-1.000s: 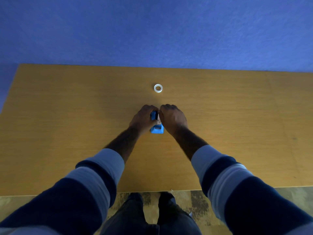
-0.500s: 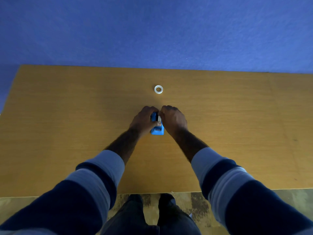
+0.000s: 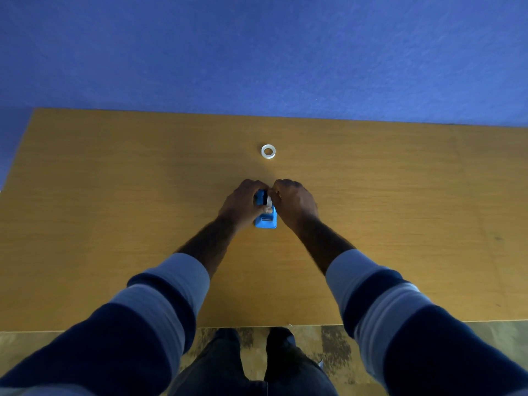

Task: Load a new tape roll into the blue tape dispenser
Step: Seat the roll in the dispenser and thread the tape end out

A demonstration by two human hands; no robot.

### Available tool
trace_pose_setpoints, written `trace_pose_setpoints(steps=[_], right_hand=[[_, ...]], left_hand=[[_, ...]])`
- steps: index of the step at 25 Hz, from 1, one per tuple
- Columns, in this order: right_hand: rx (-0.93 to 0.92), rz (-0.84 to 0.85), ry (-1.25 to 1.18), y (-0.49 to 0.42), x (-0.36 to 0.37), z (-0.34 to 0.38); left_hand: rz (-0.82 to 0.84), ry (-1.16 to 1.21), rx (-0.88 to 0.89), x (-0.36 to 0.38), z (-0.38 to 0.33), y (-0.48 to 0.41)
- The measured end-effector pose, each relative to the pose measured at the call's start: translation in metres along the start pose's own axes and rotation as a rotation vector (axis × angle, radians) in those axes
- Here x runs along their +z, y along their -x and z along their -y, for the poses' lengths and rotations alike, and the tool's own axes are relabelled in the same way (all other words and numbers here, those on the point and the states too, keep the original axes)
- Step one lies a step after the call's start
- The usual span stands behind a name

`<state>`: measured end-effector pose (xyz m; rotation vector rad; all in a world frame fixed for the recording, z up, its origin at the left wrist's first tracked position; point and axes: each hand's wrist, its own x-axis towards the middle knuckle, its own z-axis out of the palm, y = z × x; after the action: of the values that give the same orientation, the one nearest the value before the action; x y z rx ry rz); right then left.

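Note:
The blue tape dispenser [image 3: 266, 220] stands on the wooden table [image 3: 114, 195], its near end pointing toward me. My left hand [image 3: 241, 205] grips its left side. My right hand [image 3: 295, 205] is closed over its right side, with fingertips pinching a whitish piece [image 3: 269, 200] at the top of the dispenser; I cannot tell whether that piece is a tape roll or its core. A small white tape ring [image 3: 268, 151] lies flat on the table a short way beyond both hands, touching nothing.
The table's near edge [image 3: 257, 327] runs just in front of my legs. A blue wall [image 3: 257, 52] rises directly behind the table's far edge. The table's left edge slants in at the far left.
Both hands stay on the dispenser with only small finger shifts. The whitish piece between my fingertips shows a little more than a second ago. The ring has not moved.

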<state>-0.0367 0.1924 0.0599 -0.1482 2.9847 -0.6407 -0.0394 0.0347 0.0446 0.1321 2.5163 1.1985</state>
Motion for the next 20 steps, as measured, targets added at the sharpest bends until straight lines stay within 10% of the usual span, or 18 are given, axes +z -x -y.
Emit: trace_pose_setpoints(steps=[20], right_hand=[[0.142, 0.092, -0.207, -0.01, -0.008, -0.005]], left_hand=[[0.005, -0.068, 0.01, -0.003, -0.002, -0.001]])
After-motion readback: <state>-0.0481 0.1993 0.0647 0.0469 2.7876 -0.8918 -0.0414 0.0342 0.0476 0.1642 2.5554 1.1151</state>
